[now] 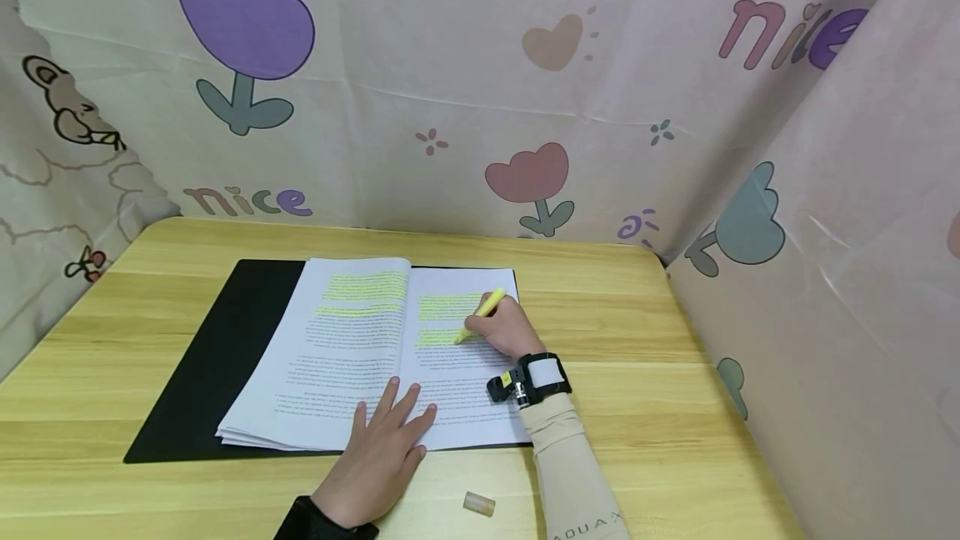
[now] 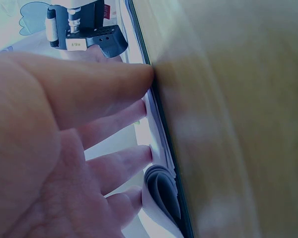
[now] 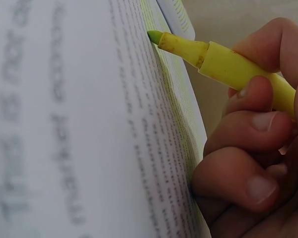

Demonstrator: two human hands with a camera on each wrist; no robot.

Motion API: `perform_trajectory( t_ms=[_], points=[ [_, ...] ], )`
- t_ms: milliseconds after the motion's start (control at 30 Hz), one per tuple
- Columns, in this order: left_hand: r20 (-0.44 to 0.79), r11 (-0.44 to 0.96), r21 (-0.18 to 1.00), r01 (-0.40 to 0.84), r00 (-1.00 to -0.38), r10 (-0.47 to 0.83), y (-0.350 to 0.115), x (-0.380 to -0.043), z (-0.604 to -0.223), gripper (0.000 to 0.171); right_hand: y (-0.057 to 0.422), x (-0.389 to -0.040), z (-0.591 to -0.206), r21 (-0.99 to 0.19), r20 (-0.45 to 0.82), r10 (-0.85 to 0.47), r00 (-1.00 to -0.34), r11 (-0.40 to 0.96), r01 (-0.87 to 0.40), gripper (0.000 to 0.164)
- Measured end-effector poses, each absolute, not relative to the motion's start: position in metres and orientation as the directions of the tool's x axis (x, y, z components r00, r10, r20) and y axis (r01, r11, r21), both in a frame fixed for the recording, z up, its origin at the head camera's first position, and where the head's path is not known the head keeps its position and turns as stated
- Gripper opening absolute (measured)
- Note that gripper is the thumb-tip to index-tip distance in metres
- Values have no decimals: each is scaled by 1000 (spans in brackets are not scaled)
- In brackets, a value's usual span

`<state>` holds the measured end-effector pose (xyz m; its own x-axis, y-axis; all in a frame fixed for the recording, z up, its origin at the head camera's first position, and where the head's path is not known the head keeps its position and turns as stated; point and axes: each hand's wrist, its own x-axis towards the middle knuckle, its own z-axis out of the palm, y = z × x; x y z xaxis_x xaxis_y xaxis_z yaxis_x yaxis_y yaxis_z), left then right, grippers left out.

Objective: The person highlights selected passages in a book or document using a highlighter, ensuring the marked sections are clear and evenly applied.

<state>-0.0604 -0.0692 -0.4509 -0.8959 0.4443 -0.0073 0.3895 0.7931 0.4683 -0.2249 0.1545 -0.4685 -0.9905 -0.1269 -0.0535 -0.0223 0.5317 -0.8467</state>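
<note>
An open stack of printed pages (image 1: pixel 352 365) lies on a black folder (image 1: pixel 202 390), with yellow-marked lines in the upper parts of both pages. My right hand (image 1: pixel 507 328) pinches a yellow highlighter (image 1: pixel 491 302) over the right page. In the right wrist view, the green-yellow tip of the highlighter (image 3: pixel 203 52) meets a line of text beside the marked lines, and the other fingers curl beneath it. My left hand (image 1: pixel 381 457) rests with spread, straight fingers across the lower edge of the pages near the fold; its thumb (image 2: pixel 119 84) reaches the edge in the left wrist view.
A small translucent cap (image 1: pixel 479 504) lies on the wooden table (image 1: pixel 630 340) between the two forearms. Curtains printed with flowers (image 1: pixel 405 65) stand behind the table and along both sides. A black camera mount (image 1: pixel 528 380) is strapped to the right wrist.
</note>
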Motion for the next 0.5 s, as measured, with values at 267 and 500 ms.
perform_trajectory(
  t_ms=[267,500],
  points=[
    [1,790,470,394,-895,446,-70,-61,-452,42,156,-225,-467,-851,-68,-119,-991,525,-4,22],
    [12,789,467,399,-895,446,-70,-61,-453,42,157,-225,-468,-852,-52,-127,-991,523,-22,23]
  ],
)
